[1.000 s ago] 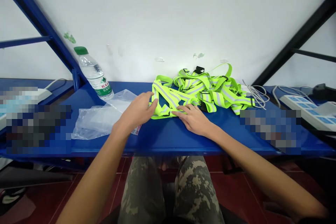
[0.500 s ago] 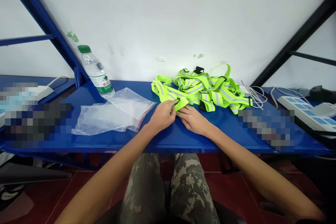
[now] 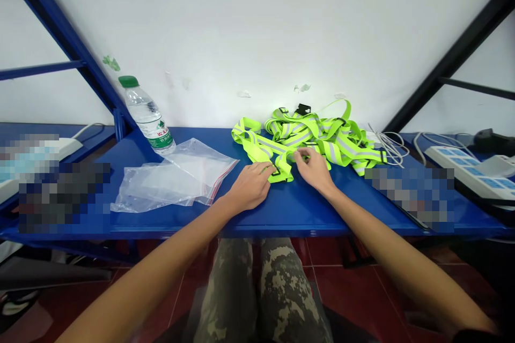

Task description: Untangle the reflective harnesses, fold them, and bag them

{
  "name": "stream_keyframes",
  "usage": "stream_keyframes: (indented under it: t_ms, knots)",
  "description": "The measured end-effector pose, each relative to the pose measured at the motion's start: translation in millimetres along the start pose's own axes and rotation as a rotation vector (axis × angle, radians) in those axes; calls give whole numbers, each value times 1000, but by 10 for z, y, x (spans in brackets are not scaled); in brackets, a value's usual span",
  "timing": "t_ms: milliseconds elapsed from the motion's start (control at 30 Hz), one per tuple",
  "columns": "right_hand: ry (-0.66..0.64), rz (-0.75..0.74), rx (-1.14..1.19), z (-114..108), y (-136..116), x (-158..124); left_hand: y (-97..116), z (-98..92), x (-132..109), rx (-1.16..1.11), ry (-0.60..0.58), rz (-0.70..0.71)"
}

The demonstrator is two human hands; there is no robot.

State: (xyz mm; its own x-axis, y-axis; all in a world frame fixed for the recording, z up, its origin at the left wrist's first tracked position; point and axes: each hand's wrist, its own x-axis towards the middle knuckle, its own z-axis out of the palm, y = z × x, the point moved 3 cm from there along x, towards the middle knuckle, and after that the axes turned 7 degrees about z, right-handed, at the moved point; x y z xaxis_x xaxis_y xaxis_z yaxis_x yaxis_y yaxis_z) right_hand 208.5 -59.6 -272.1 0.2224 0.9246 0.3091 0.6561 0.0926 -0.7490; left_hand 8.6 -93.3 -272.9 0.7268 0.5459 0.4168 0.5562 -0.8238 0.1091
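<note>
A neon yellow-green reflective strap (image 3: 277,147) with a grey stripe lies in loose loops at the near left of a strap pile. My left hand (image 3: 252,185) has its fingers closed over the near end of it, beside a small black slider buckle (image 3: 276,171). To the right, my right hand (image 3: 314,169) is curled, thumb and forefinger pinched at a loop of the same strap. Its other fingers are partly hidden. Behind both hands the pile of similar straps (image 3: 338,142) is tangled, with a black clip buckle (image 3: 303,109) on top.
Clear zip bags (image 3: 173,179) lie flat left of my hands on the blue table (image 3: 289,220). Behind them a green-capped water bottle (image 3: 148,118) stands. White cable (image 3: 392,147) is coiled right of the pile; power strips (image 3: 475,171) sit at the sides. A white wall backs the table.
My hands, close together before, have moved apart: the right went right and slightly up, the left slightly down. The strap end between them now lies spread, showing its slider buckle.
</note>
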Motion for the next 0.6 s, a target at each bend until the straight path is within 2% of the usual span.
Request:
stream_keyframes:
  t_ms: [100,233,300,367,533,600]
  knots:
    - [-115,63,-138,55,-85,201,51,-40,12,-7,-27,27]
    - [-494,174,-207,262,-212,461,71,-53,-8,-1,-77,71]
    - [-563,142,-162,371,-295,592,69,-51,-21,15,-93,83]
    - [-518,90,-112,468,-383,724,69,-47,-31,26,-98,90]
    - [-271,71,36,665,-557,971,71,-47,-53,84,-100,54]
    - [-231,51,124,740,-588,1011,70,-49,-62,123,-106,26]
